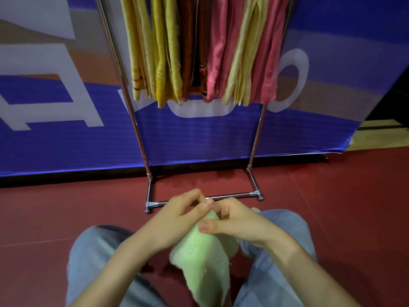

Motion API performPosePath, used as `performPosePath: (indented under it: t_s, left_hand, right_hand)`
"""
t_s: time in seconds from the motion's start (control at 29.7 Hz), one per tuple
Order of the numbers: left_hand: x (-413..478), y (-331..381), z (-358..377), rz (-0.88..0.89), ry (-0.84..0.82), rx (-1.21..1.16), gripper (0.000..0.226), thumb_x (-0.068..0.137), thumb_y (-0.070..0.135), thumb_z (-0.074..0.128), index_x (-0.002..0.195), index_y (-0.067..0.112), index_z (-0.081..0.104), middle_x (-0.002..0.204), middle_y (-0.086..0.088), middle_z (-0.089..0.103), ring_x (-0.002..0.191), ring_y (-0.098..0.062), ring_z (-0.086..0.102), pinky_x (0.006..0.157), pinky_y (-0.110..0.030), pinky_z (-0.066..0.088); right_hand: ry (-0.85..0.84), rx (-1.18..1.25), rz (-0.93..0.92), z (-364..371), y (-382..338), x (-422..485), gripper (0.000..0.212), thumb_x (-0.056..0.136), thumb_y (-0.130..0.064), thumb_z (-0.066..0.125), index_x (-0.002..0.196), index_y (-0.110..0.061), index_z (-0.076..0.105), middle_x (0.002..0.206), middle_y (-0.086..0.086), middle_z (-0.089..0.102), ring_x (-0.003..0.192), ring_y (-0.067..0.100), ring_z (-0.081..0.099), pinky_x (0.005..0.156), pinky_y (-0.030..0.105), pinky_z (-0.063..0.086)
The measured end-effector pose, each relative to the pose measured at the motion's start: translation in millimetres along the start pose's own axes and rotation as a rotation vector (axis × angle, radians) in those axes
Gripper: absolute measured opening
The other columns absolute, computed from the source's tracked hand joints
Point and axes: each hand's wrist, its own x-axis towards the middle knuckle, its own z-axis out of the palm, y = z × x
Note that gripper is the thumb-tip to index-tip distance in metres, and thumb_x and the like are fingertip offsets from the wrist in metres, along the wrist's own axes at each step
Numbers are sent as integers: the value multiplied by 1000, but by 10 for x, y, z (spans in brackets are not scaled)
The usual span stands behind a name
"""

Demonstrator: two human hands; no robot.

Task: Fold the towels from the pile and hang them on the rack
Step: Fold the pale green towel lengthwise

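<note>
Towel (pixel 203 258), fluffy pale green, pinched by both hands' fingers (pixel 207 226).

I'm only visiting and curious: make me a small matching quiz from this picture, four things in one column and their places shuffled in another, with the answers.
Things
1. green towel
2. yellow towels
3. brown towels
4. foot bar

Places
A. hanging mid-way along the rack
B. lying on the red floor
C. held by the left hand and right hand
D. hanging at the rack's left end

Pairs: 1-C, 2-D, 3-A, 4-B
</note>
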Motion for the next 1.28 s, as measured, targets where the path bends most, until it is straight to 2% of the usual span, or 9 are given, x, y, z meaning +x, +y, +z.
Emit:
performPosePath:
  t_s: [0.1, 0.24, 0.37, 0.54, 0.67, 0.84, 0.94, 1.11, 1.28]
  left_hand:
    - [20, 13, -2, 51, -14, 64, 37, 74, 58, 36, 51, 32, 49, 58, 20, 49, 54, 3, 42, 55, -10, 31]
    - [3, 31, -50, -28, 3, -29, 54, 67, 60, 47, 49, 9, 43, 50, 10, 33, 47, -2, 29, 46, -15, 26]
    - [-30, 127, -163, -67, 44, -68, 59, 63, 59, 53, 49, 4, 36, 49, 3, 28, 45, -4, 25, 42, -17, 22]
    - [-33, 128, -474, -136, 137, -158, 63, 58, 58, 56, 54, -3, 39, 48, 1, 28, 40, -5, 25, 40, -17, 23]
    - [-56, -82, -659, -181, 204, -184, 57, 56, 56, 59, 55, 1, 42, 48, 1, 32, 40, -4, 28, 40, -17, 25]
    - [27, -314, -576, -225, 60, -189, 34, 57, 54, 66, 70, 23, 62, 62, 8, 58, 59, -2, 50, 56, -13, 41]
    - [179, -168, -372, -228, -61, -252, 24, 89, 36, 48, 85, 18, 64, 68, 16, 66, 66, 4, 56, 63, -9, 42]
    - [424, 236, -191, -244, -87, -458, 58, 89, 53, 24, 106, 13, 62, 120, -31, 55, 104, -29, 51, 100, -42, 36]
    - [471, 376, -134, -227, -123, -440, 86, 72, 63, 24, 112, -7, 55, 118, -33, 55, 112, -43, 52, 105, -49, 37]
  right_hand:
    - [-15, 24, -1, -18, -14, -20, 12, 71, -24, 70, 69, -14, 64, 56, -13, 59, 55, -2, 51, 54, 11, 39]
    - [-4, -20, 9, -1, 10, -11, 61, 60, -46, 76, 88, 6, 62, 71, 2, 54, 68, 14, 45, 63, 24, 31]
    - [-53, 37, 166, 19, 165, -33, 8, 72, -27, 62, 76, -21, 66, 63, -18, 67, 65, -6, 58, 66, 9, 44]
    - [-92, -13, 315, -29, 514, -121, 11, 78, -27, 65, 67, -23, 65, 57, -23, 65, 58, -10, 55, 61, 6, 41]
    - [-26, 132, 175, -122, 345, -143, 35, 52, -52, 78, 69, -21, 72, 67, -17, 70, 66, -7, 62, 64, 8, 45]
    - [-22, 313, 2, -321, -175, -69, 60, 37, -54, 84, 80, -13, 73, 70, -6, 73, 64, 2, 67, 56, 13, 50]
    - [-29, 293, -56, -319, -488, -10, 51, 41, -54, 82, 74, -16, 74, 65, -6, 72, 59, 1, 66, 52, 12, 49]
    - [-69, 191, -68, -312, -713, 69, 42, 56, -52, 72, 87, -23, 74, 83, -7, 74, 79, 4, 68, 68, 15, 52]
    - [-61, 138, -52, -387, -742, -10, 49, 48, -58, 76, 83, -23, 75, 80, -7, 74, 76, 4, 68, 66, 15, 51]
